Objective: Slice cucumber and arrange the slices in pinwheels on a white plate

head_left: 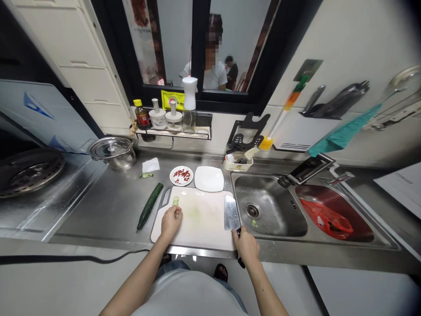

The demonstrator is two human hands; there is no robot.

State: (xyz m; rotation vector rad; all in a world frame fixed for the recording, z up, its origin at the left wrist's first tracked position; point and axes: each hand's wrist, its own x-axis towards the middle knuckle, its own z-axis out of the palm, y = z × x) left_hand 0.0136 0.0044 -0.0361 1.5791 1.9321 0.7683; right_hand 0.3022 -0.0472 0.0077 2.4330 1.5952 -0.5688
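Your left hand [171,221] is over the left part of the white cutting board [205,230], fingers curled, just beside a few pale-green cucumber slices [176,200]; you can't tell from this view whether the fingers pinch anything. Your right hand [249,246] is wrapped round the dark handle of a cleaver [232,213], its blade over the board's right edge and pointing away from you.

Whole cucumber [150,207]: on the steel counter [105,206], left of the board and apart from it, lying at a slant. Beyond the board, side by side: a small round dish [171,177] with red chopped pieces [182,174], then a white squarish plate [209,178]. Farther left, a crumpled white paper [151,165] with a green scrap [146,175] near it, then a lidded steel pot [121,160]. To your right, the double sink: green bits [254,223] near the drain of the left basin [279,210], a red plastic bag [332,223] in the right one.
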